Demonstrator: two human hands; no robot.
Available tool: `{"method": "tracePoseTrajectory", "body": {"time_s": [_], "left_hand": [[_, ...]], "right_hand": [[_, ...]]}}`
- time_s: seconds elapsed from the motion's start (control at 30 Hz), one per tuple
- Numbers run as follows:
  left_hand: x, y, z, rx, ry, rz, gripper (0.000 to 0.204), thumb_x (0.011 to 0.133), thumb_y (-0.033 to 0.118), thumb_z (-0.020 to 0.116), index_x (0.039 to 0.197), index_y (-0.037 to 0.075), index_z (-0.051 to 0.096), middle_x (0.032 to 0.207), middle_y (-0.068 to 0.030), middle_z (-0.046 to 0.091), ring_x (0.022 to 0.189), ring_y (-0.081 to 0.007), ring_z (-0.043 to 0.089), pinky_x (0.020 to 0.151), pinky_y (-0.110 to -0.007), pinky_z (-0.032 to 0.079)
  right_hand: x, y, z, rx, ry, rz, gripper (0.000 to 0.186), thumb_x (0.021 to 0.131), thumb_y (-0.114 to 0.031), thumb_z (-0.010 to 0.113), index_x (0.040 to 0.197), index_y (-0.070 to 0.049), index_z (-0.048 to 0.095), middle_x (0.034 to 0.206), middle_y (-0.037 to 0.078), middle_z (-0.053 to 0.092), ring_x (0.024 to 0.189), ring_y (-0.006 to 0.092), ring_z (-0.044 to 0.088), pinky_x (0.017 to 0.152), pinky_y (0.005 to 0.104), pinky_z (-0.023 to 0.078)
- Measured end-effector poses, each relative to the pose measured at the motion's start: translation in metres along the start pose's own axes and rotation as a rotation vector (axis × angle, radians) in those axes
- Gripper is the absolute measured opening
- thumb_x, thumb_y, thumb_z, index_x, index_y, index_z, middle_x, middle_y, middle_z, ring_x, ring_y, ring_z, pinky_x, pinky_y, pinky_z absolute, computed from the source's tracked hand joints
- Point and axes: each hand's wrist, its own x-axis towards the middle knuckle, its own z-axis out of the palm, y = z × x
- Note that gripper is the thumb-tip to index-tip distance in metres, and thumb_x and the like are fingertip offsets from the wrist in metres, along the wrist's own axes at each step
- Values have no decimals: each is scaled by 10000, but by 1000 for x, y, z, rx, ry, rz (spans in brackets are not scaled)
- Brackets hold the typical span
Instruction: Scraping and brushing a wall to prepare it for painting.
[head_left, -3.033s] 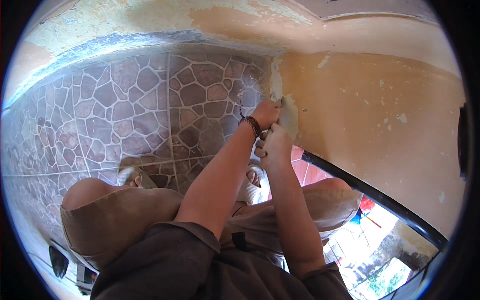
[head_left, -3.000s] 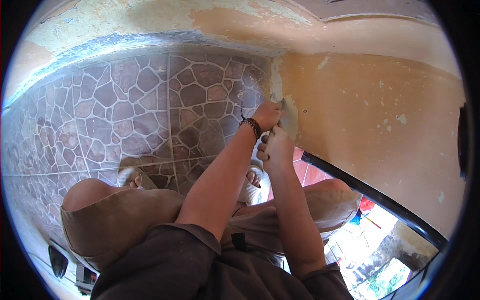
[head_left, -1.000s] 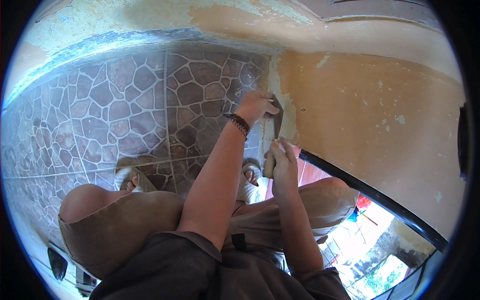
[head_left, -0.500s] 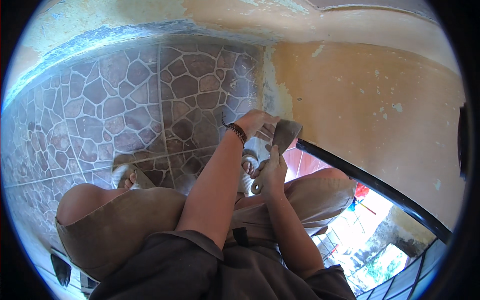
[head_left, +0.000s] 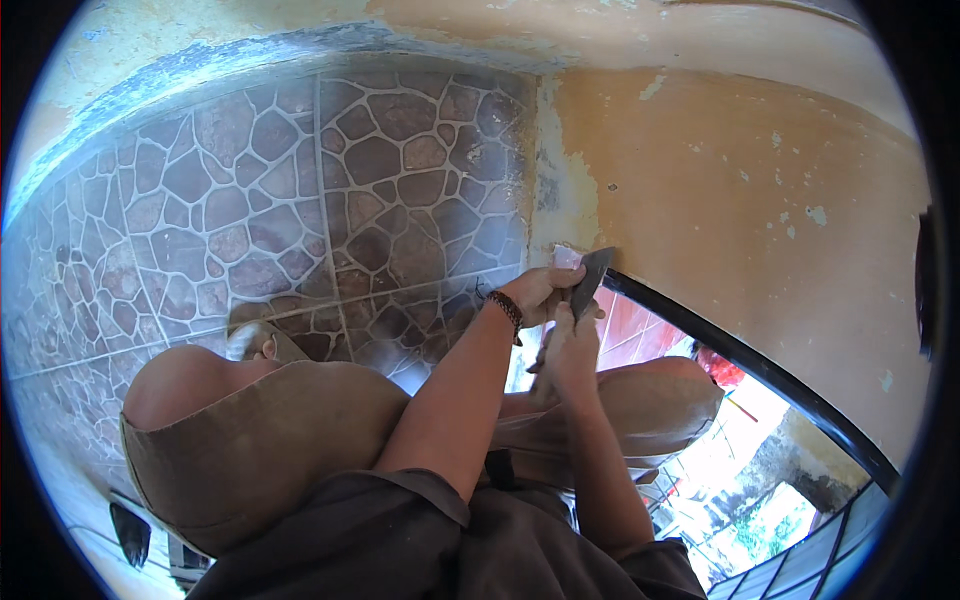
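A paint scraper (head_left: pixel 593 272) with a broad grey metal blade is between my two hands, its blade pointing up toward the foot of the wall. My right hand (head_left: pixel 573 355) is wrapped round the lower part of it, covering much of the handle. My left hand (head_left: pixel 540 290), with a dark braided bracelet at the wrist, is closed on the blade's left side, the thumb lying against the metal. The blade appears narrow, turned partly on its side. Its tip is beside the end of a black bar (head_left: pixel 740 360).
Peeling tan wall (head_left: pixel 740 200) rises ahead and right. Stone-patterned floor tiles (head_left: pixel 390 150) spread left, with reddish tiles (head_left: pixel 635 330) beyond the bar's end. My bent knees flank my arms. A bright opening with a red object (head_left: pixel 722 368) lies lower right.
Both hands and the scraper have shifted slightly right and down. The blade has turned more edge-on, and my left thumb and fingers have closed on it.
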Motion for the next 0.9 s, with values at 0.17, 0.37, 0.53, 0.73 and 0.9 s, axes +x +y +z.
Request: {"method": "tracePoseTrajectory", "body": {"time_s": [0.17,0.37,0.53,0.73,0.9], "left_hand": [[2,-10,0,-18,62,25,302,920,262,440,1027,-4,535,931,-142,624,906,-238,603,874,-377,448],[-8,0,5,182,226,-142,311,868,296,536,937,-7,542,839,-147,628,748,-221,627,728,-365,518],[7,-4,13,947,759,364,249,739,209,683,760,-15,575,803,-141,632,669,-229,624,650,-333,514],[10,-30,35,866,865,871,220,716,165,638,870,9,649,842,-155,638,800,-251,615,738,-334,472],[-14,-30,50,792,781,643,300,742,270,634,913,27,675,800,-183,652,752,-247,643,708,-310,479]], "right_hand": [[-6,-58,-42,122,-241,325,264,902,-213,411,1124,-70,409,689,65,457,427,134,476,330,280,438],[16,-69,-71,-133,-432,204,305,905,-178,384,1178,-48,425,654,98,536,436,166,537,387,316,470],[13,-99,-68,-396,-469,235,395,881,-104,315,1270,-72,375,628,130,553,433,189,554,401,323,479],[20,-93,-51,-149,-358,427,386,887,-150,357,1271,-125,392,640,86,507,437,158,497,383,306,459],[10,-90,-55,95,-345,565,312,900,-221,407,1198,-140,449,641,34,438,440,127,446,362,271,405]]}}
